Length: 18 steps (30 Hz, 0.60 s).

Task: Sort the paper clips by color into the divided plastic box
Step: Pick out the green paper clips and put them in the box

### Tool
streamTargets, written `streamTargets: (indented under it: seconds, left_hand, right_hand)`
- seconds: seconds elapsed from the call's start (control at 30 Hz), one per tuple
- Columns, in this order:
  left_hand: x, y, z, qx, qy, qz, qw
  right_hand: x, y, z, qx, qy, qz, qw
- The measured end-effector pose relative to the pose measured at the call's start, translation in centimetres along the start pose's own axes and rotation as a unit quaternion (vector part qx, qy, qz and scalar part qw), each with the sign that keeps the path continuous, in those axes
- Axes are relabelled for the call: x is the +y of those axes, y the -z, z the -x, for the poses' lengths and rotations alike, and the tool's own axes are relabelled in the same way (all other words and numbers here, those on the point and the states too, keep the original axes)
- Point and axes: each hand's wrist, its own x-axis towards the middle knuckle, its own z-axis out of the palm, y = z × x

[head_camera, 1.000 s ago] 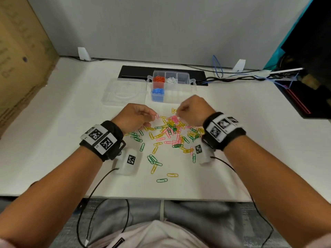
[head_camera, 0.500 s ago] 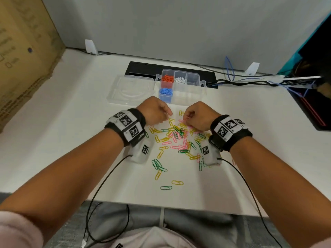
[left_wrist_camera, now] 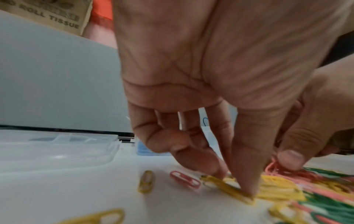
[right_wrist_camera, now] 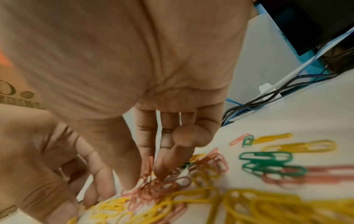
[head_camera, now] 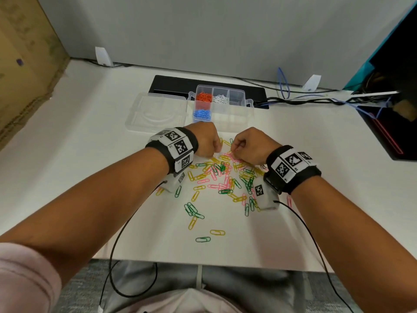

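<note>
Picking, near edge: a few stray clips lie closest to the person on the worktop (head_camera: 67, 177), a green one (head_camera: 203, 239) and a yellow one (head_camera: 217, 232); I'd judge these easy singles best left for later.
Pile: the mixed paper clips (head_camera: 222, 177), yellow, pink and green, lie tangled in the middle of the worktop, between the two wrists and under both hands.
Step in hand: gathering one colour per hand, it seems, yellow on the left and pink on the right.
Left grip: the left hand (left_wrist_camera: 191, 75) is curled down over the far edge of the pile, thumb and fingertip (left_wrist_camera: 249, 186) pinching a yellow clip (left_wrist_camera: 228, 188) against the surface; a loose pink clip (left_wrist_camera: 184, 180) lies just beside it.
Right grip: the right hand (right_wrist_camera: 134, 68) is likewise curled, its fingertips (right_wrist_camera: 164, 163) dug into a knot of pink clips (right_wrist_camera: 162, 181); whether any is lifted clear I cannot tell.
Doing it well: draw each clip sideways out of the tangle before lifting, so that no hooked neighbour of another colour rides along.
Box: the divided plastic box (head_camera: 239, 105) stands beyond the hands, orange, white and blue clips already in separate compartments, others looking bare.
Lid: the clear lid (head_camera: 155, 111) lies open, just left of the box.
</note>
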Motion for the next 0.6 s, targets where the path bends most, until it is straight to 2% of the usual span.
streamTargets:
  seconds: [0.17,0.37,0.6]
  left_hand:
    - [-0.2,-0.1,-0.3,0.001,-0.003,-0.017,1.000]
    - [0.1,-0.3,-0.7,0.007,-0.009,-0.026,1.000]
    - [-0.3,-0.1,-1.0,-0.003,0.015,-0.030,0.999]
  right_hand:
    - [-1.3,-0.6,0.1,0.004,0.024,0.012,1.000]
    - [-1.2,-0.4,0.0,-0.027,-0.014,0.043,0.999]
    - [-0.7,0.2,0.2,-0.021,-0.007,0.064,0.998]
